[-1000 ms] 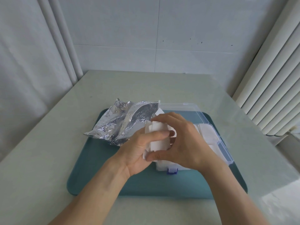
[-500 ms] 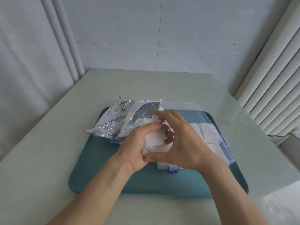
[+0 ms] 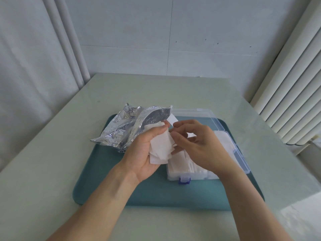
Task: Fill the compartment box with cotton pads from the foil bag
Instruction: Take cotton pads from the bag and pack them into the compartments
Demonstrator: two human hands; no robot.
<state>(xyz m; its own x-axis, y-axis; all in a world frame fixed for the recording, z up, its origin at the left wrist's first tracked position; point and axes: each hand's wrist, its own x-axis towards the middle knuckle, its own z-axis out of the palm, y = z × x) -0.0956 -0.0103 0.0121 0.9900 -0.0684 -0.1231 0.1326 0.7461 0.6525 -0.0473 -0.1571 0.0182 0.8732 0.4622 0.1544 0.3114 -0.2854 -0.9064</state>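
A small stack of white cotton pads [image 3: 160,146] lies in the palm of the left hand [image 3: 147,150], whose thumb presses on the top of the stack while the fingers curl behind it. The pads are fanned a little and hang above the tray, just left of the box. The right hand [image 3: 199,145] is close beside them, fingers bent, with its fingertips [image 3: 175,134] at the right edge of the stack; whether it pinches a pad I cannot tell.

The clear box [image 3: 241,153] stands under the right hand with its lid [image 3: 196,113] open toward the back. White pads already lie in the compartments that show, and a blue latch [image 3: 184,180] is on its front edge. The crumpled foil bag [image 3: 125,126] lies behind the left hand, touching the box lid at its corner.

All rest on a teal tray [image 3: 156,193], which has bare room in front of the box. The tray sits on a pale table [image 3: 43,162], with free surface on the left side and toward the back wall.
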